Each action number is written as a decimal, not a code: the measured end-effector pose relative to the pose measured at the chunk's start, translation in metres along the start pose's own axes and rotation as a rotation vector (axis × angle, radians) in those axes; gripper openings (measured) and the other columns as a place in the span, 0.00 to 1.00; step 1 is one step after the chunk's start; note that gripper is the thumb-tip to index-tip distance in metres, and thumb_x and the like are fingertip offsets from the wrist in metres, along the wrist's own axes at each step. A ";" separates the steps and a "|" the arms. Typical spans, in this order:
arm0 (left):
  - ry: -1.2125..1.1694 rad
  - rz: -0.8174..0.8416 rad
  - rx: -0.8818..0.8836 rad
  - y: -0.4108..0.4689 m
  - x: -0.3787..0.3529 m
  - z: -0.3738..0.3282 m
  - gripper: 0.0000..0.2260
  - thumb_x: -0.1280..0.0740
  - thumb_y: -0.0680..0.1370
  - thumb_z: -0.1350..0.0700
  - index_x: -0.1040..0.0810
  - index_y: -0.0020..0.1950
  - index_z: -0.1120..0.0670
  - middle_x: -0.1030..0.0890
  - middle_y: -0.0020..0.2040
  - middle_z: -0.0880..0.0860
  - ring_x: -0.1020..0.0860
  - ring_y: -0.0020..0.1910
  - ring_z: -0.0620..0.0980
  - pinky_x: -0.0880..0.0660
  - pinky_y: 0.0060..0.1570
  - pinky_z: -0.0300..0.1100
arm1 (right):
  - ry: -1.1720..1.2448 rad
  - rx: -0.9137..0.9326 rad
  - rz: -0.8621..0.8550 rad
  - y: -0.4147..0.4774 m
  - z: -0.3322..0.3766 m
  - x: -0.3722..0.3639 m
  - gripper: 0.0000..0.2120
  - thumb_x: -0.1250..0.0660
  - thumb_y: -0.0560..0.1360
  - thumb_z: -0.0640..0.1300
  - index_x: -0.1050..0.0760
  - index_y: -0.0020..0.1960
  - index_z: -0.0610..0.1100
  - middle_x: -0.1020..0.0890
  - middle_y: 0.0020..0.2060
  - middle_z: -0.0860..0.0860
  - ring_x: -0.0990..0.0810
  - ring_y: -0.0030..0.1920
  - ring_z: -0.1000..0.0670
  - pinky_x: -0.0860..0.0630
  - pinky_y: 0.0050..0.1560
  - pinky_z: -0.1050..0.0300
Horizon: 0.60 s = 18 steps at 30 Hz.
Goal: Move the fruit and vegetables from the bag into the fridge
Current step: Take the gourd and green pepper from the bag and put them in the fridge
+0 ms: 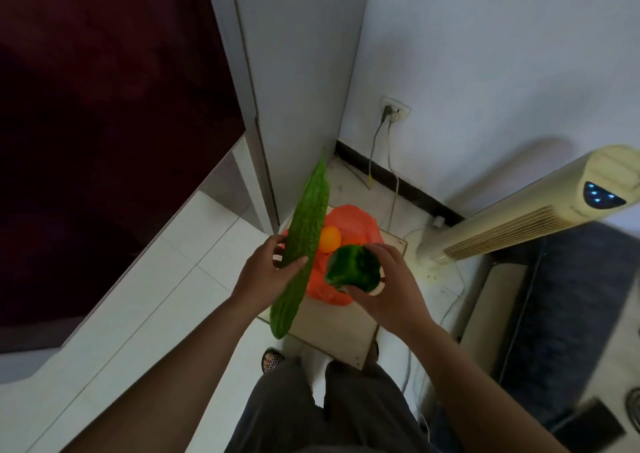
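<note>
- Two vegetables are out of the bag [356,222], one in each of the hands. The left hand [263,274] wraps fingers and thumb round a long bitter gourd [304,230]. The right hand [393,288] cups a green pepper [353,265] from below and the side.
- The gourd is gripped near its middle, probably so its length balances. It slants from lower centre up toward mid-frame.
- Both vegetables are held just above the orange plastic bag, which lies on a low wooden desk [332,329] at the centre of the frame. An orange [329,239] lies in the bag's open mouth, so I judge the emptying only part done.
- The fridge [104,140] fills the left of the frame with its dark red door. No shelf or compartment shows, and I cannot tell whether the door is open. With both hands full, opening it would be awkward.
- Something white peeps out under the pepper at the right palm, too small to identify.
- The gourd, the pepper and the hands hide much of the bag, so what else it holds cannot be told.
- A tower fan [519,220] leans in from the right edge, its top cut off.
</note>
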<state>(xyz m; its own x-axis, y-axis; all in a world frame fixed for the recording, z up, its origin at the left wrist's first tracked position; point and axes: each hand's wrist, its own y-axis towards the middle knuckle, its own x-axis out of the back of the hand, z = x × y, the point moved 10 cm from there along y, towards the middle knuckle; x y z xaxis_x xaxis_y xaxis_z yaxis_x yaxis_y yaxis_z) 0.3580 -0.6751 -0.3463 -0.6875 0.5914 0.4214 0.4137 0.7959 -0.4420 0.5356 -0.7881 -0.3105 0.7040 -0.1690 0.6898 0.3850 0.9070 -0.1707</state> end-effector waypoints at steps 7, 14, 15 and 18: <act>0.083 -0.131 -0.023 -0.064 0.021 0.008 0.21 0.29 0.71 0.45 0.28 0.61 0.46 0.23 0.54 0.47 0.23 0.49 0.46 0.22 0.49 0.50 | 0.003 0.155 0.049 -0.034 0.027 -0.003 0.34 0.24 0.63 0.52 0.32 0.66 0.49 0.31 0.62 0.53 0.27 0.58 0.50 0.23 0.55 0.49; 0.248 -0.271 0.025 -0.139 0.011 0.017 0.20 0.30 0.70 0.42 0.29 0.60 0.41 0.26 0.54 0.45 0.25 0.50 0.46 0.26 0.49 0.43 | -0.029 0.281 0.118 -0.062 0.033 0.002 0.35 0.26 0.62 0.58 0.32 0.66 0.50 0.32 0.65 0.52 0.30 0.63 0.51 0.30 0.62 0.54; 0.250 -0.285 0.030 -0.150 0.008 0.017 0.20 0.30 0.70 0.43 0.29 0.60 0.41 0.26 0.54 0.45 0.25 0.51 0.45 0.26 0.49 0.43 | -0.010 0.296 0.124 -0.069 0.031 0.004 0.35 0.25 0.62 0.56 0.32 0.66 0.50 0.31 0.64 0.52 0.29 0.62 0.51 0.30 0.61 0.56; 0.216 -0.330 0.048 -0.178 0.001 0.021 0.20 0.30 0.70 0.43 0.28 0.60 0.41 0.25 0.54 0.45 0.25 0.51 0.45 0.26 0.50 0.41 | 0.063 0.341 0.175 -0.091 0.027 0.005 0.34 0.26 0.61 0.58 0.30 0.64 0.52 0.30 0.60 0.55 0.28 0.58 0.55 0.24 0.56 0.54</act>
<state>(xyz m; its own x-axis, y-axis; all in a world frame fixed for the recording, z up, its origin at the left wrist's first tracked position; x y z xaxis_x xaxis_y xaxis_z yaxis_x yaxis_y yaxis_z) 0.2708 -0.8191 -0.2842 -0.6352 0.3225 0.7018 0.1599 0.9439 -0.2890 0.4877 -0.8608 -0.2724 0.7805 -0.0140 0.6249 0.0430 0.9986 -0.0313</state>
